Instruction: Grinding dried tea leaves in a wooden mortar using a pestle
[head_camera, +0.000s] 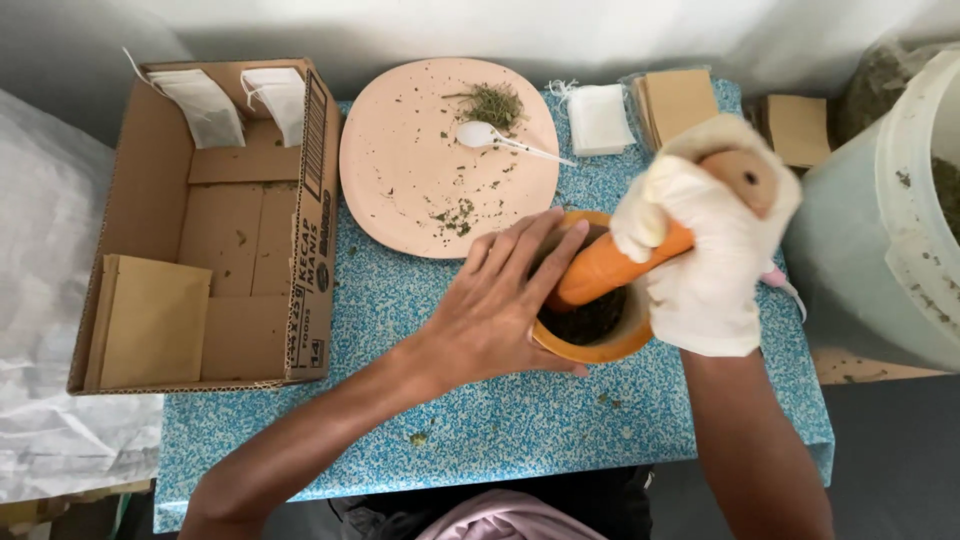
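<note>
Left hand (495, 310), bare, fingers spread flat on the orange mortar's (600, 345) near-left rim, mid-desk. Gloved right hand (710, 245) clamps the orange pestle (605, 268), its long axis slanting down-left into the dark herbs (588, 322).

**A speckled table against a pale wall**

A small table (500, 420) topped in blue speckled covering stands against a plain pale wall (480, 30). Grey floor (890, 450) shows to the right, crumpled white plastic sheet (45, 300) lies left. The light is soft and even.
</note>
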